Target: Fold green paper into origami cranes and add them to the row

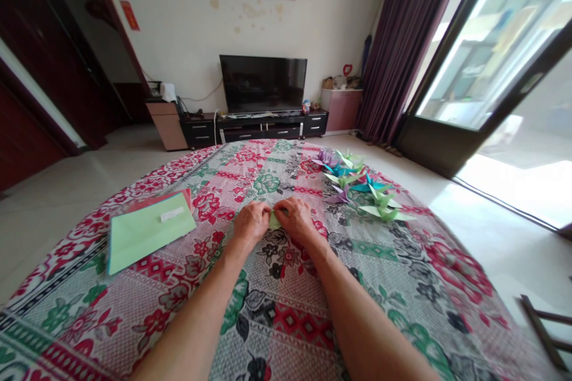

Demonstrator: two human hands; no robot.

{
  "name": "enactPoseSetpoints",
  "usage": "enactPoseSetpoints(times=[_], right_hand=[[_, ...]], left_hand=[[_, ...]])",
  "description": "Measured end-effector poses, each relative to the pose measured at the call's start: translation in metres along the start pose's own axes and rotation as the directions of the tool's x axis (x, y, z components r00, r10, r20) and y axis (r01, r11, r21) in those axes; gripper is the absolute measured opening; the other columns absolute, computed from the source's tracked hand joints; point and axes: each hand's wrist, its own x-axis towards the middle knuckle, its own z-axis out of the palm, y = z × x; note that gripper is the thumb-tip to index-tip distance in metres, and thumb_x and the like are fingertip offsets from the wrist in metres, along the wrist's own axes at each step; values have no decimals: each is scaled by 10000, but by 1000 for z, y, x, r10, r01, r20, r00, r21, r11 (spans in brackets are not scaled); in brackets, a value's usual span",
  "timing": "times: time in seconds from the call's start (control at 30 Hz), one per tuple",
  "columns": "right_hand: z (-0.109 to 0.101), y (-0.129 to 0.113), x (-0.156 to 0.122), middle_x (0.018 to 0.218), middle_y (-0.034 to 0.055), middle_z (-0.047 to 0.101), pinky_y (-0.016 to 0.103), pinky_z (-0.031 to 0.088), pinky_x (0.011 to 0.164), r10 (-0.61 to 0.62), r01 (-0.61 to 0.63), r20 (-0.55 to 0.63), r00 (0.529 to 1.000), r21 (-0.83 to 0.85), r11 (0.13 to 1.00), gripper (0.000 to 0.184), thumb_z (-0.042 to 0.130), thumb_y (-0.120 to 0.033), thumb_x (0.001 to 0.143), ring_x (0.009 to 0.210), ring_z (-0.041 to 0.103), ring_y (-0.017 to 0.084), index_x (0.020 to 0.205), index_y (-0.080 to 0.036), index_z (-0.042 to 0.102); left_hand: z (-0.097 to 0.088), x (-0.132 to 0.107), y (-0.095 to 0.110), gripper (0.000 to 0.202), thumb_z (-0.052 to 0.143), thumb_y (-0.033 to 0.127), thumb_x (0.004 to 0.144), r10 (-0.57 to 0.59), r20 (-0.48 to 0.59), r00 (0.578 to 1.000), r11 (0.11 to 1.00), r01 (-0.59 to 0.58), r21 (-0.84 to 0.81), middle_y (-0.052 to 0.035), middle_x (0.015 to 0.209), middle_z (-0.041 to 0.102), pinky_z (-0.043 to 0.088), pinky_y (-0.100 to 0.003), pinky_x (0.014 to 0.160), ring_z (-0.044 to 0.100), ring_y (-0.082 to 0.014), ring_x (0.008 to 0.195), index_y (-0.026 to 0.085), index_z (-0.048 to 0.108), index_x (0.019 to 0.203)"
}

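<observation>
Your left hand (251,224) pinches the left side of a small light-green paper piece (274,222), thumb and fingertips closed on it. Your right hand (295,218) grips the same piece from the right, its fingers curled in; your 2 hands hide part of the paper, so you cannot tell its full shape. The piece is between your fingertips, over the middle of the flowered tablecloth (297,256). To your left lies a stack of colored paper (143,238), green on top with a red edge showing behind, and 1 white slip (172,214) resting on it. Ahead to your right sit folded paper cranes (369,184) in purple, blue and green, clustered close together. Beyond the table stands a dark television (264,84).
</observation>
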Motion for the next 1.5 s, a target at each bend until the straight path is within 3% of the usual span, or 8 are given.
enactPoseSetpoints(times=[0.4,0.6,0.7,0.8,0.87,0.93,1.23,1.5], right_hand=[[1,3,1,875,29,644,301,334,794,-37,37,-2,999,-1,999,184,531,-235,808,859,544,175,871,-263,702],[4,7,2,897,33,640,305,389,823,-47,62,-96,994,162,985,207,538,-189,777,880,557,177,919,-237,680],[1,5,2,983,61,618,315,409,850,22,56,-285,958,262,963,249,538,-195,762,926,549,183,989,-202,640],[-3,2,2,912,74,614,324,427,817,171,-30,-448,877,304,952,218,483,-212,784,862,547,184,944,-170,626],[-3,0,2,831,66,615,325,436,774,247,-105,-450,858,316,943,199,470,-245,795,791,547,183,895,-158,619],[0,-3,1,792,53,618,315,444,727,268,-144,-365,892,332,932,197,488,-275,791,735,554,174,893,-157,608],[7,-15,-3,978,57,624,242,474,587,143,-115,0,990,588,801,349,555,-340,772,693,621,133,1082,-182,526],[16,-18,-1,1171,91,546,285,505,730,166,-72,-79,983,665,743,457,617,-343,718,978,570,187,1140,-206,507]], left_hand=[[0,2,-8,212,452,216,825,165,-4,986,986,-165,20,-56,877,613,434,-272,760,577,-177,828,209,654,889],[-5,4,-6,218,483,281,810,170,44,984,984,-172,53,-68,879,619,432,-273,775,580,-188,865,212,676,885],[-10,3,-2,207,477,260,791,77,56,995,994,-81,72,-62,838,649,431,-268,720,603,-185,805,212,677,806],[-16,2,0,224,457,245,784,-85,29,996,996,83,43,-61,795,683,427,-271,689,623,-194,772,212,678,785],[-18,2,-2,203,477,236,758,-206,-9,978,978,206,-27,-62,782,695,429,-268,684,632,-199,770,205,675,793],[-19,2,-5,197,516,216,713,-302,-43,952,946,294,-134,-56,778,700,433,-258,677,637,-194,766,200,669,837],[7,3,-16,307,500,204,723,-430,-7,903,693,325,-644,5,650,656,440,-193,475,590,-111,492,189,618,1006],[-7,-6,10,205,520,150,732,-537,275,797,139,405,-904,22,587,614,451,-189,462,593,-103,488,153,586,926]])
